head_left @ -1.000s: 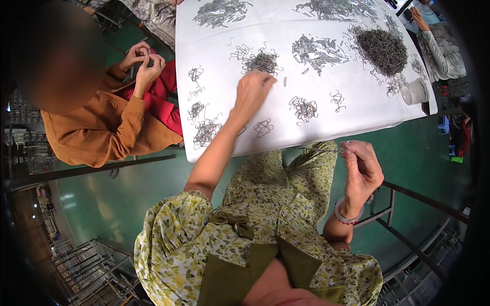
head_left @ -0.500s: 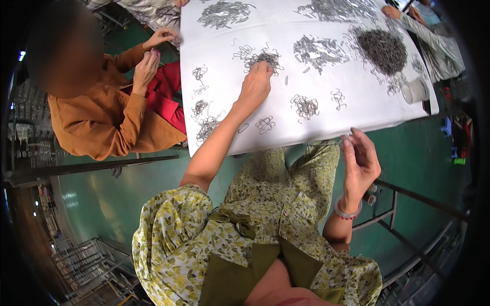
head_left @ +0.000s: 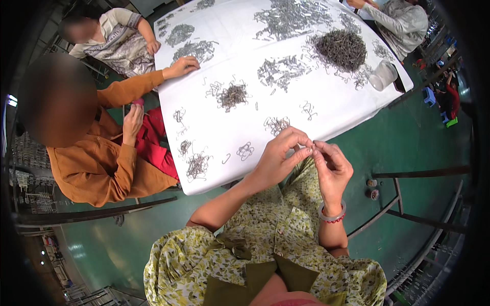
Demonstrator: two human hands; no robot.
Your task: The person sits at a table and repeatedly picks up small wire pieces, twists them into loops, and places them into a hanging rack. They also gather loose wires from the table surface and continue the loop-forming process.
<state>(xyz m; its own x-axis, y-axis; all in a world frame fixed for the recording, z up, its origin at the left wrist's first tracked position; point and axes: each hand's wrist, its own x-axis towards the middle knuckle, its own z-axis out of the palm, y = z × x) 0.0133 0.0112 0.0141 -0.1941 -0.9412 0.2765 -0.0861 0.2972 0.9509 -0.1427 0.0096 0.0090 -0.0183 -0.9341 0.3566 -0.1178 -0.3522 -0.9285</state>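
Observation:
My left hand [head_left: 284, 155] and my right hand [head_left: 332, 171] meet fingertip to fingertip just over the table's near edge. Both are pinched closed; whatever sits between the fingertips is too small to make out. Right behind my left hand lies a small heap of bent wire hooks [head_left: 274, 124], partly covered by it. Further left are a loose group of wire hooks [head_left: 245, 150] and a single hook [head_left: 226, 158]. A denser, darker pile of wire hooks [head_left: 233, 96] lies farther back on the white-covered table [head_left: 214, 137].
Small flat metal pieces [head_left: 280, 70] are spread farther back. At the right stand a large dark heap [head_left: 341, 50] and a translucent plastic cup [head_left: 383, 75]. A co-worker in a brown jacket [head_left: 87, 168] sits at the left, one hand on the table. Metal bars [head_left: 429, 172] run at the right.
My left hand has left the dark hook pile and come back to meet my right hand. The view has shifted, and the brown-sleeved co-worker's hand has reached onto the table.

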